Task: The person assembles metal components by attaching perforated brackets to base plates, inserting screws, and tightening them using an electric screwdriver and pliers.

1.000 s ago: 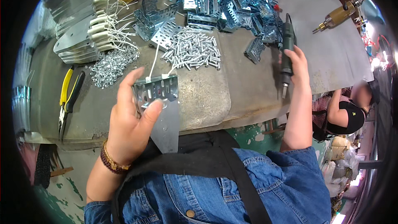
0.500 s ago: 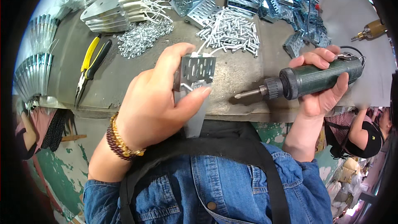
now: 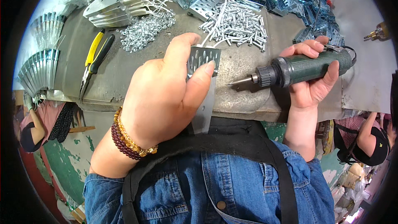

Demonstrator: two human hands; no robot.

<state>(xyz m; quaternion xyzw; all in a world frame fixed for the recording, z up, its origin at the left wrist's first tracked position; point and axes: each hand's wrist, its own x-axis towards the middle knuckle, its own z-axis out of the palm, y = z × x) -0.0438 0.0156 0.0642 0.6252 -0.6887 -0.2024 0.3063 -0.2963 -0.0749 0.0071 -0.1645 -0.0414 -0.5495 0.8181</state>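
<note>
A: Head view first: what differs from a second ago?

B: The right hand then lay out on the counter over the green power screwdriver; now it has lifted the tool, its fingers wrapped round the barrel, the bit pointing left.

A: And the other hand?

B: The left hand has kept the slotted metal bracket pinched between thumb and fingers, but has brought it nearer the body, over the counter's front edge. The bit's tip is near the bracket, not touching.

A: So the two are lined up?

B: I judge so: tool and part now face each other. The screw pile and yellow-handled pliers lie untouched.
</note>
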